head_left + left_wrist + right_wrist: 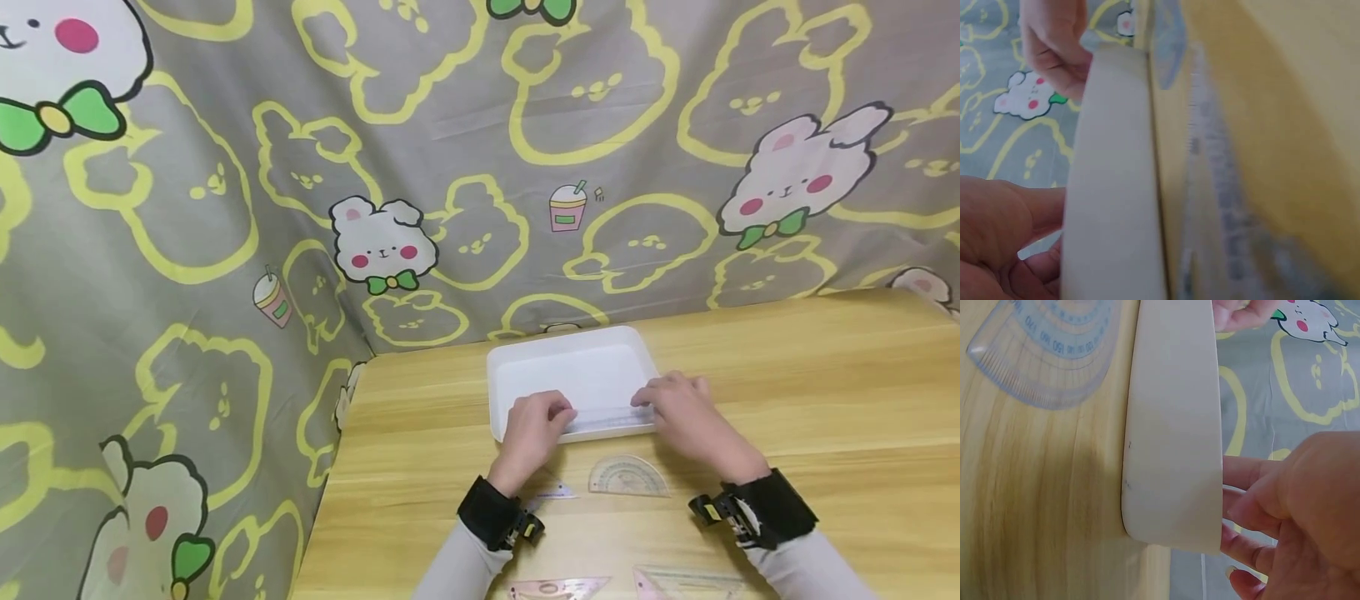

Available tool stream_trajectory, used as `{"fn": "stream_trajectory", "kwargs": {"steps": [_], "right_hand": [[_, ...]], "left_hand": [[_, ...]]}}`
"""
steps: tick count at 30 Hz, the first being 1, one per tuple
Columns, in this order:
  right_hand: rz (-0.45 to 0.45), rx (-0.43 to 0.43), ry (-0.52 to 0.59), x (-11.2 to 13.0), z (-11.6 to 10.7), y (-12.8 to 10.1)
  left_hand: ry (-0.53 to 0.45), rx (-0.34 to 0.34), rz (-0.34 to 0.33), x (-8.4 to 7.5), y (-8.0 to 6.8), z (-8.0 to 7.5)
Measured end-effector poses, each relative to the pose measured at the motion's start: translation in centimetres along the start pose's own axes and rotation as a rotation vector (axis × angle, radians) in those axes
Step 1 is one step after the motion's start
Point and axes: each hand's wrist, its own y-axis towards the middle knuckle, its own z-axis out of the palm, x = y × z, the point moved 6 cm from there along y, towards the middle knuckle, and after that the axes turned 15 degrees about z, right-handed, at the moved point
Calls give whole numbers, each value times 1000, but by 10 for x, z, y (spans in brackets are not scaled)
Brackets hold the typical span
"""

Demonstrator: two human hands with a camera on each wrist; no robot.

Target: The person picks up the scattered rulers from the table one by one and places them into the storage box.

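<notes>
A clear straight ruler (609, 418) lies along the near side inside a white tray (501, 392). My left hand (534, 427) reaches over the tray's near left corner, thumb and forefinger pinching the ruler's left end. Over the near right corner, my right hand (684, 415) has its fingers loosely bent and spread, fingertips close by the ruler's right end. In the right wrist view, these fingers (1254, 515) reach behind the tray wall (1172, 425), which partly hides them. The wall (1113, 169) also hides the left fingertips in the left wrist view.
A clear protractor (628, 477) lies just in front of the tray, with a clear set square (553, 487) left of it, partly behind the left wrist. Pinkish clear drawing pieces (558, 588) lie at the near edge of view. A patterned curtain (465, 167) hangs behind the wooden table (847, 392).
</notes>
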Motion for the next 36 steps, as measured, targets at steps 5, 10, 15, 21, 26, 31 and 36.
{"fn": "stream_trajectory", "kwargs": {"steps": [5, 10, 15, 21, 26, 31, 36], "right_hand": [[3, -1, 8, 2, 3, 0], [11, 20, 4, 5, 7, 0], [6, 13, -22, 7, 11, 0], [-5, -4, -40, 7, 13, 0], [-3, -2, -52, 9, 12, 1], [-5, -1, -45, 10, 11, 1], [-11, -6, -24, 13, 8, 0]], "left_hand": [[77, 39, -14, 1, -2, 3], [103, 49, -31, 2, -2, 4], [110, 53, -28, 1, -2, 3], [127, 66, 0, 2, 1, 3], [91, 86, 6, 1, 1, 1], [64, 112, 16, 1, 1, -2], [40, 132, 35, -1, 1, -9]]}}
